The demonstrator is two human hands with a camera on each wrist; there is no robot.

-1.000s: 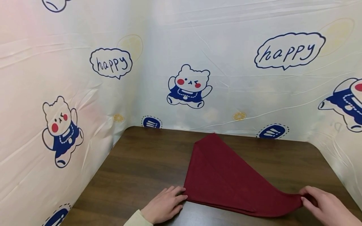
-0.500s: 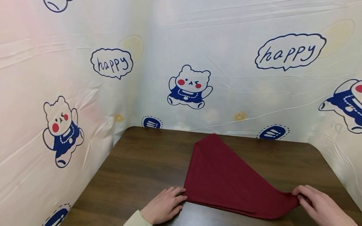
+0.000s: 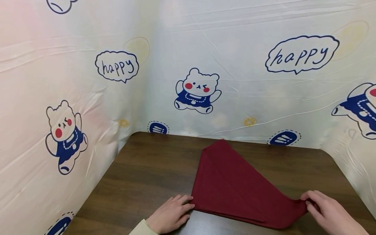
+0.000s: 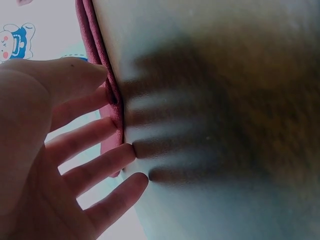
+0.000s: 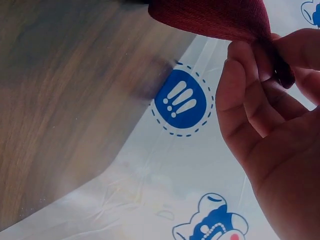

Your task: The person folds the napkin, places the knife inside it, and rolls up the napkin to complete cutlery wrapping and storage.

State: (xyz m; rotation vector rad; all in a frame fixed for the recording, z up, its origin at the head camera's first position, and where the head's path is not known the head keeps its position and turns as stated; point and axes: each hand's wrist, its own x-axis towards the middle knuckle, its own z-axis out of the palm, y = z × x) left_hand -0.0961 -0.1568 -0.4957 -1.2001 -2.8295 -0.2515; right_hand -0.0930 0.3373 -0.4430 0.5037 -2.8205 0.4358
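Note:
A dark red cloth, folded into a rough triangle with layered edges, lies on the brown wooden table. My left hand rests at its near left corner, fingers spread and fairly straight, with the fingertips touching the cloth's edge and the tabletop. In the left wrist view the thumb and nearest fingers meet the folded edge of the cloth. My right hand pinches the cloth's right corner between thumb and fingers and holds it raised off the table. The right wrist view shows that corner bunched in the curled fingers.
The wooden table has rounded far corners. White sheeting with printed bears and "happy" bubbles hangs behind it and along both sides, close against the table's edges.
My right hand has moved a little to the left with the pinched corner, so the cloth's right end bends inward more. My left hand stays in place.

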